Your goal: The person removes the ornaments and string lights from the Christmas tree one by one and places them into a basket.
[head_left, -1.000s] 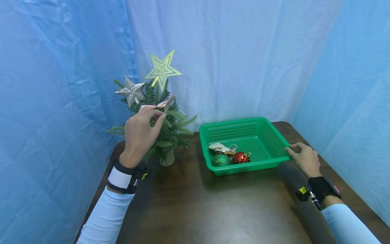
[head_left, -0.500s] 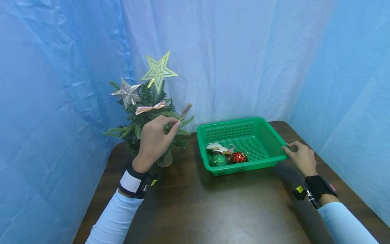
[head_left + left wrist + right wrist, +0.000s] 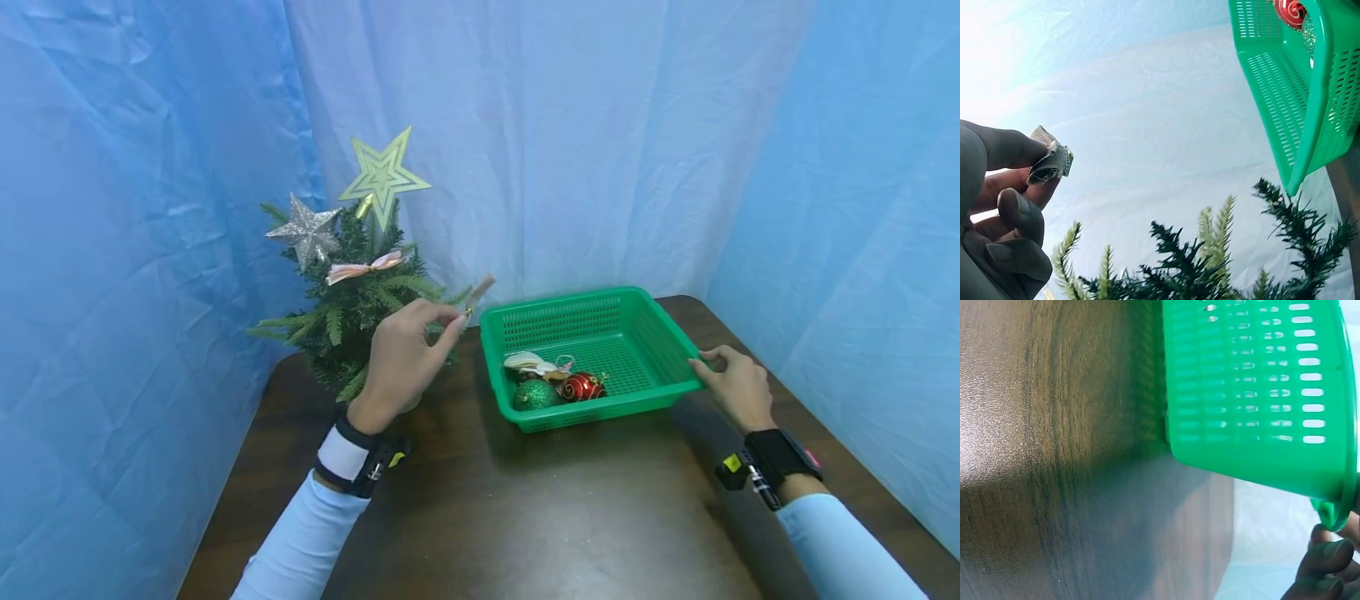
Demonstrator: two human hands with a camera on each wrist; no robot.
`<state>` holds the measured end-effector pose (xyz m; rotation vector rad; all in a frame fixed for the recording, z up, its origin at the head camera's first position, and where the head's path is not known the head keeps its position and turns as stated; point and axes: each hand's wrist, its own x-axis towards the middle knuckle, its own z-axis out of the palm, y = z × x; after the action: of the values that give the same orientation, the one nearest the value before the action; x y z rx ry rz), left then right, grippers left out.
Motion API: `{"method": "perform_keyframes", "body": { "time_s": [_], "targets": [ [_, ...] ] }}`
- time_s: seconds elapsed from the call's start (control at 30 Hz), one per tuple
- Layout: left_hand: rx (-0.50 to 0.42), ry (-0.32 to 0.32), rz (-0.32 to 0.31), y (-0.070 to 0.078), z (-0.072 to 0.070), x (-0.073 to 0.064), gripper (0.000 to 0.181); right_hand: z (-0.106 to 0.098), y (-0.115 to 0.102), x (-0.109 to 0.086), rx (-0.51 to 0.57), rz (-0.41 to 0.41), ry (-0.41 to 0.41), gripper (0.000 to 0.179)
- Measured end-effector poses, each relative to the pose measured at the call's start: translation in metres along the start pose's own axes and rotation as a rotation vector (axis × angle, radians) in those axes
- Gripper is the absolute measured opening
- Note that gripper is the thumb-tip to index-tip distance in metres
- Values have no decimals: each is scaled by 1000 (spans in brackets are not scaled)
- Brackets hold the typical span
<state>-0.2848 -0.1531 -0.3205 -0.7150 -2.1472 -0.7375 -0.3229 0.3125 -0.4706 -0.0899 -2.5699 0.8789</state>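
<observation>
My left hand (image 3: 408,354) pinches a small brown burlap ribbon (image 3: 1049,159) between thumb and fingertips. It is in front of the tree's right side, left of the green basket (image 3: 667,390). The small Christmas tree (image 3: 352,317) carries a gold star (image 3: 382,177) at its top, a silver glitter star (image 3: 306,232) and a pink-and-white bow (image 3: 365,267). At the basket's right front corner, my right hand (image 3: 737,387) grips the rim, thumb on top. Inside the basket lie a green glitter ball (image 3: 536,395), a red ball with gold swirls (image 3: 582,387) and a white ornament (image 3: 529,363).
A dark brown wooden table (image 3: 525,508) holds tree and basket. Pale blue curtains (image 3: 585,150) hang close behind it and along both sides. Lower tree branches (image 3: 1191,262) reach out beneath the left hand in the left wrist view.
My left hand has moved right and down from the tree toward the basket, carrying the ribbon. The pink-and-white bow on the tree is now uncovered. My right hand stays on the rim.
</observation>
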Motion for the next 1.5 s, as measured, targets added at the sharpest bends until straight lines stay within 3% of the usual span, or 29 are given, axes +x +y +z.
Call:
{"method": "perform_keyframes", "body": {
  "time_s": [0.57,1.5],
  "targets": [
    [-70,-82,11,-3,37,-8,10,2,1,0,16,14,-17,47],
    [-58,-190,-30,-11,82,-14,11,2,1,-2,31,9,1,44]
  ]
}}
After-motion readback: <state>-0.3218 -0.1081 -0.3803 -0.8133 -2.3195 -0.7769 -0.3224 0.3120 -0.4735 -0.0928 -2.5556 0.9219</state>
